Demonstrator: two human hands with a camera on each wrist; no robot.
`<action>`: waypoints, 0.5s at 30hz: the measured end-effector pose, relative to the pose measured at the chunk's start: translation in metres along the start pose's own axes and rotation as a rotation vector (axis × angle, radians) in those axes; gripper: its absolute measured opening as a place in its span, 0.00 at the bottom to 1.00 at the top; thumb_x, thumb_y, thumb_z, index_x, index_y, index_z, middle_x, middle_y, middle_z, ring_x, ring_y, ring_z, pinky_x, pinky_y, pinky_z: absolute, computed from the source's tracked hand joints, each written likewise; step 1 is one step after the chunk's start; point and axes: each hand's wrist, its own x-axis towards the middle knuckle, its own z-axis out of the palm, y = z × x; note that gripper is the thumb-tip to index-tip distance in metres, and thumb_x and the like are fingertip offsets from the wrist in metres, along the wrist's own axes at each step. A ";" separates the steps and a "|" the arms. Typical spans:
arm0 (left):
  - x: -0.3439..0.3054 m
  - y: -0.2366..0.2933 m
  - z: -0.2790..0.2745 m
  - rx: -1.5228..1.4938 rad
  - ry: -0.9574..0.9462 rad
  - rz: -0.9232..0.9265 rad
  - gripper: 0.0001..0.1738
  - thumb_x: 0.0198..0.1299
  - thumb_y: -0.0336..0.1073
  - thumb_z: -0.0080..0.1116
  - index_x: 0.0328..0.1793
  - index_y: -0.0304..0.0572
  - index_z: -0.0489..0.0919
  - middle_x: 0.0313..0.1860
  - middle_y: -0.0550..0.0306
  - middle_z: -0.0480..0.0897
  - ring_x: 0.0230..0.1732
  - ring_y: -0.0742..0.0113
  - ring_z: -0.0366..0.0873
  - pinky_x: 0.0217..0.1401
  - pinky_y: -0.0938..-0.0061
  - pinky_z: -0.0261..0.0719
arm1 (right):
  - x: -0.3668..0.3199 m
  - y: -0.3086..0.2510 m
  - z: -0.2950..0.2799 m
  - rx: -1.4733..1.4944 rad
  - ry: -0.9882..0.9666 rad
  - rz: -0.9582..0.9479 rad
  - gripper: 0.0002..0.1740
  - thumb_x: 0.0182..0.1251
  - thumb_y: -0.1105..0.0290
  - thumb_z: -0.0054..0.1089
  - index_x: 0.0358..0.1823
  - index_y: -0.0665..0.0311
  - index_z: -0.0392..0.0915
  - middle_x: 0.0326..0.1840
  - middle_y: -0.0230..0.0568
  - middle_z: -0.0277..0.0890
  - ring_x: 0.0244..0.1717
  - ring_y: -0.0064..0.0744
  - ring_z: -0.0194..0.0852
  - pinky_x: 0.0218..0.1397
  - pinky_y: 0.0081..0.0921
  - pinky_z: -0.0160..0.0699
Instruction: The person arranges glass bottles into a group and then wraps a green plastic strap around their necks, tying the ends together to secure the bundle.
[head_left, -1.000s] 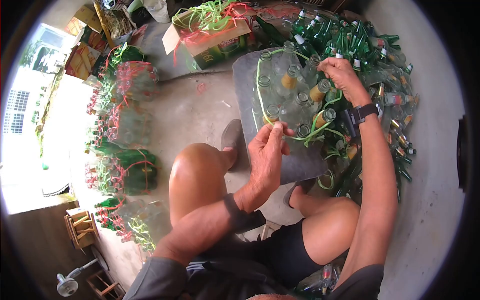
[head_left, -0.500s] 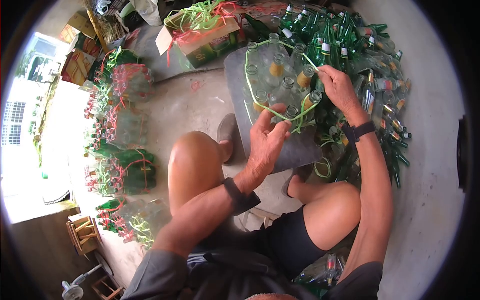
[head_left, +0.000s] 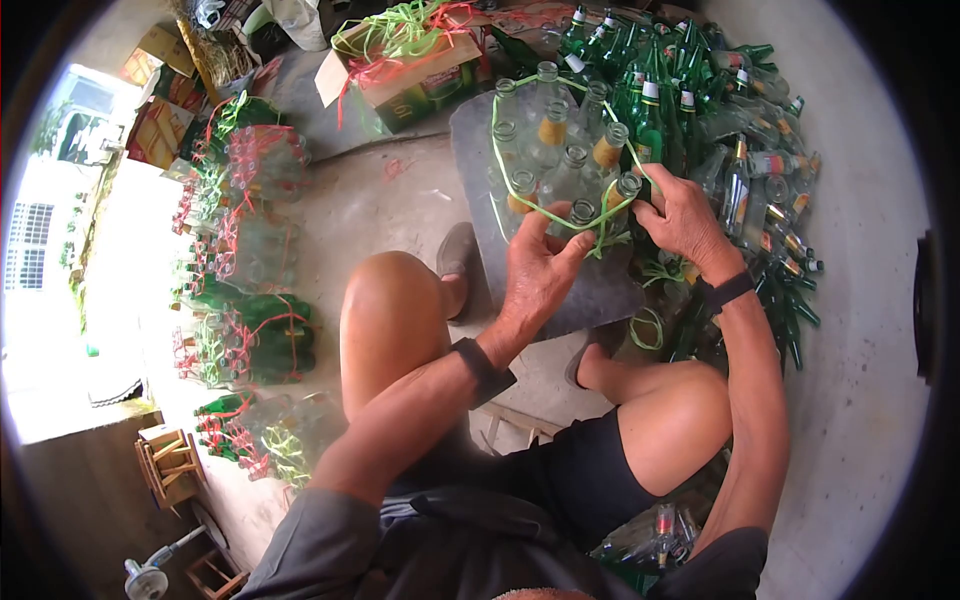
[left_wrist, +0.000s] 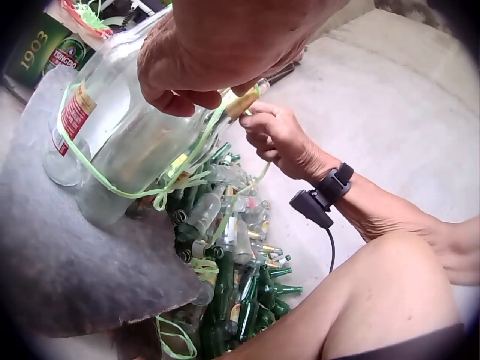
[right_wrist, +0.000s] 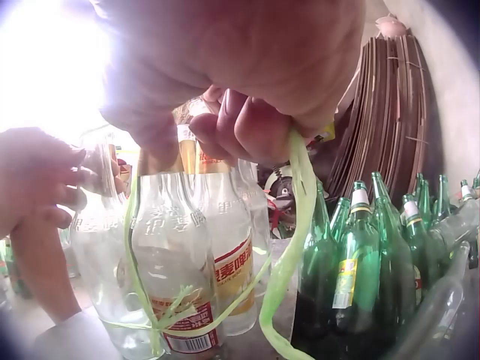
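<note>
Green ribbon (right_wrist: pixel 306 191) is looping around clear bottles (head_left: pixel 565 183) standing on the gray surface (head_left: pixel 610 290). Right grip (head_left: pixel 685 218) is holding ribbon; left grip (head_left: pixel 540 270) is sitting at bottle necks, can't tell if holding.

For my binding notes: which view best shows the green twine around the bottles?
The head view: from above, it shows most of the green twine looping the bottles. The left wrist shows one side and a knot; the right wrist, close strands by the right hand.
</note>
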 end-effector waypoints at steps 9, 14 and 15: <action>0.000 0.000 0.001 0.080 0.030 0.069 0.25 0.62 0.31 0.73 0.64 0.30 0.80 0.42 0.55 0.84 0.30 0.72 0.82 0.34 0.73 0.80 | -0.003 0.007 0.010 -0.065 0.093 -0.132 0.25 0.65 0.51 0.76 0.44 0.66 0.75 0.20 0.51 0.76 0.28 0.59 0.82 0.30 0.46 0.76; -0.002 0.000 0.002 0.184 0.047 0.192 0.24 0.62 0.29 0.72 0.63 0.32 0.80 0.45 0.50 0.82 0.30 0.66 0.84 0.34 0.70 0.81 | -0.006 0.012 0.021 0.012 0.124 -0.167 0.21 0.68 0.56 0.74 0.39 0.66 0.75 0.22 0.54 0.79 0.31 0.61 0.83 0.30 0.47 0.78; -0.002 0.001 0.001 0.244 0.039 0.226 0.23 0.62 0.28 0.71 0.63 0.32 0.80 0.45 0.48 0.81 0.30 0.64 0.84 0.34 0.69 0.81 | -0.006 0.013 0.023 0.041 0.151 -0.211 0.20 0.69 0.57 0.73 0.38 0.67 0.75 0.22 0.54 0.78 0.31 0.61 0.83 0.30 0.47 0.77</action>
